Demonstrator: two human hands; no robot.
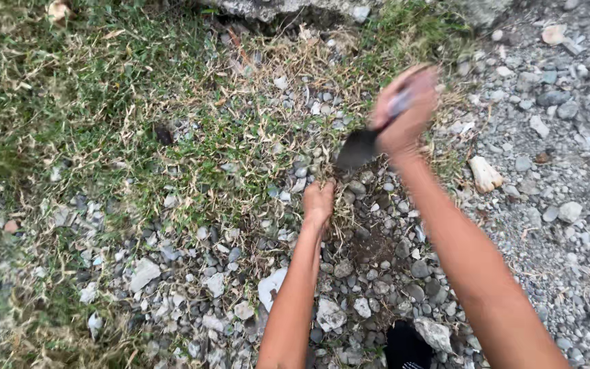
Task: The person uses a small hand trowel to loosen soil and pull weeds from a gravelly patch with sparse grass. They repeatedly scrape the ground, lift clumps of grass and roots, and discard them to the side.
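I see the right hand (pixel 405 113) closed tight around the handle of a small dark metal blade tool (pixel 358 149). The hand is blurry, so I cannot make out the handle well. The dark blade sticks out from the bottom of the fist and points down and to the left. Its tip is just above the ground, near a clump of dry brown grass (pixel 332 198).

The left hand (pixel 319 203) is closed in a fist on that clump of dry grass, holding it by the stalks. This hand is lower than the right hand and just beside the blade tip. The two hands are near each other but not touching.

Right under the hands I see a small patch of bare dark soil (pixel 371 246), with grey stones all around it. A flat pale stone (pixel 271 287) lies beside the left arm. A tan rock (pixel 484 174) sits to the right of the right arm, on the grey gravel (pixel 561 225). Thin green and yellow grass (pixel 104 123) covers the ground to the left. A black thing (pixel 404 345) shows at the bottom edge between the arms, and I cannot tell what it is.
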